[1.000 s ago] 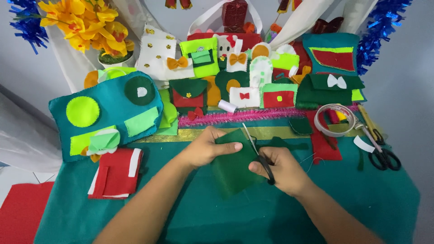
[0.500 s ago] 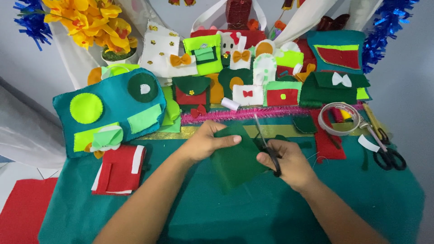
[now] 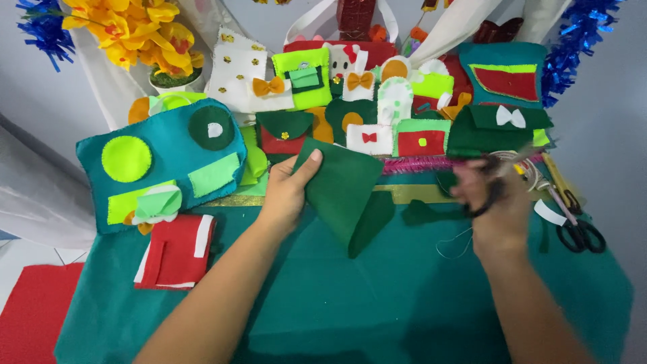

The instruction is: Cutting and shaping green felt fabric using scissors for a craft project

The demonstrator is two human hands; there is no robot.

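The left hand (image 3: 286,192) has its fingers clamped on a folded dark green felt piece (image 3: 340,189), already cut; the blurred right hand (image 3: 495,205) grips black-handled scissors (image 3: 495,185).

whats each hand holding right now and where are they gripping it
The left hand pinches the dark green felt piece at its upper left edge, thumb on top. The right hand is blurred; it grips scissors by the black handles.
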